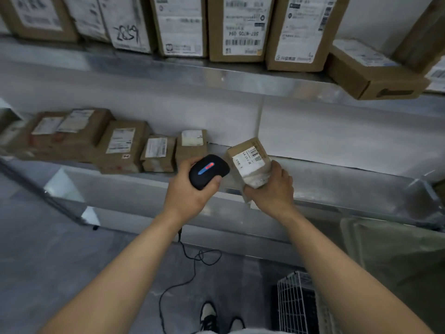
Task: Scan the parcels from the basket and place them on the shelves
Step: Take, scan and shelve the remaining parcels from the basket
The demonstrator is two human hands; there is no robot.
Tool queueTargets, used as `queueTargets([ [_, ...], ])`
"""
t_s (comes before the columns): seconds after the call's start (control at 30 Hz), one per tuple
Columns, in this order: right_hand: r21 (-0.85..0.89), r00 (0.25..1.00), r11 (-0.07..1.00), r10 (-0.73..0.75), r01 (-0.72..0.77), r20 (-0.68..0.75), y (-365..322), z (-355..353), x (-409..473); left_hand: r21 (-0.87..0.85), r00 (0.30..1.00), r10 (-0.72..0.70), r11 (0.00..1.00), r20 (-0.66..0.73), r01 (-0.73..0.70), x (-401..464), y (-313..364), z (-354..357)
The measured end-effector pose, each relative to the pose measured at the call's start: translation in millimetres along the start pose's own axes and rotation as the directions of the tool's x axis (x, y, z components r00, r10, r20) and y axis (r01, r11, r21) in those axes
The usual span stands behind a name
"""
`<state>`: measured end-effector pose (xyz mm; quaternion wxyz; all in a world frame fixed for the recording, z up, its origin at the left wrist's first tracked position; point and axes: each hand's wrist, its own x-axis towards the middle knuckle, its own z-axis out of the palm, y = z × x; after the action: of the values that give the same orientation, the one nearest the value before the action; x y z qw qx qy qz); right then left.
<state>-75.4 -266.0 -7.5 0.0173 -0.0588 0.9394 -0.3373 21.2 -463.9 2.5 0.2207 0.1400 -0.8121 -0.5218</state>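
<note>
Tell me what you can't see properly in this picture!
- Wire basket, head view: the right forearm and the bottom edge cover it, so its contents are hidden.
- Held parcel: the right hand hides its lower end, and the label print is too small to read.
- Scanner: its handle sits inside the left hand's grip.
- Top-shelf parcels: cut off by the top edge.

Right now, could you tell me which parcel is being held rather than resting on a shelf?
The small parcel gripped by the right hand, beside the scanner.

Small brown labelled parcel (249, 162), tilted above shelf (337, 169).
</note>
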Motion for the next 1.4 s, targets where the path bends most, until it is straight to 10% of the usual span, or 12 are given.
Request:
queueTargets([
  [0.87, 0.207, 0.957, 0.949, 0.192, -0.237, 0.216, -11.3, 33.9, 21.8, 0.074, 0.972, -0.162, 0.982, -0.171, 0.176, -37.1, -11.2, -23.8],
  [1.4, 0.081, 0.927, 0.927, 0.356, -0.367, 0.119, -55.8, 85.6, 96.8, 0.001, 0.987, -0.161, 0.987, 0.005, 0.161, 74.7, -59.3, -42.7],
])
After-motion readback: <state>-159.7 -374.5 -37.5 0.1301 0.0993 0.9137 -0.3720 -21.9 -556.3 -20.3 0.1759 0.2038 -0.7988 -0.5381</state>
